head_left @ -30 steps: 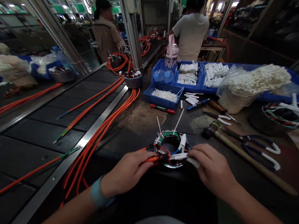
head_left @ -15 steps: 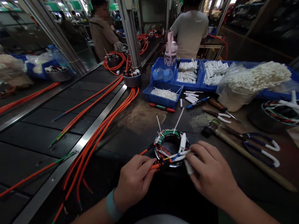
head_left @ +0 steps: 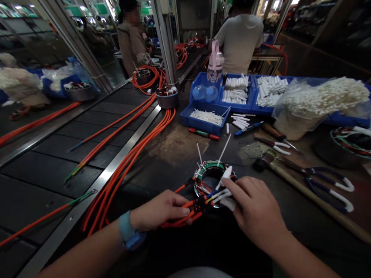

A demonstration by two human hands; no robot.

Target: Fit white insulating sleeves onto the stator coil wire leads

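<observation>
Before me on the bench stands a ring-shaped motor stator (head_left: 206, 165) with green and red windings and two thin white sticks poking up from its rim. My left hand (head_left: 162, 210) is closed around several orange cables (head_left: 182, 219) just in front of it, near black bands on them. Blue, yellow and white-sleeved wires (head_left: 221, 196) run from these cables toward the stator's right side. There my right hand (head_left: 254, 207) pinches the white sleeving (head_left: 228, 177); its fingertips partly hide what they grip.
Blue bins (head_left: 237, 101) of white tubes line the bench's back, with a small tray (head_left: 203, 122) of thin sticks before them. Pliers (head_left: 329, 174), a hammer (head_left: 320, 200) and markers lie to the right. A conveyor (head_left: 33, 181) with orange cables runs on the left. Two co-workers are beyond.
My left hand has turned and shifted left and down the orange cables, showing more of them. My right hand has moved up slightly onto the white sleeving, which now leans more.
</observation>
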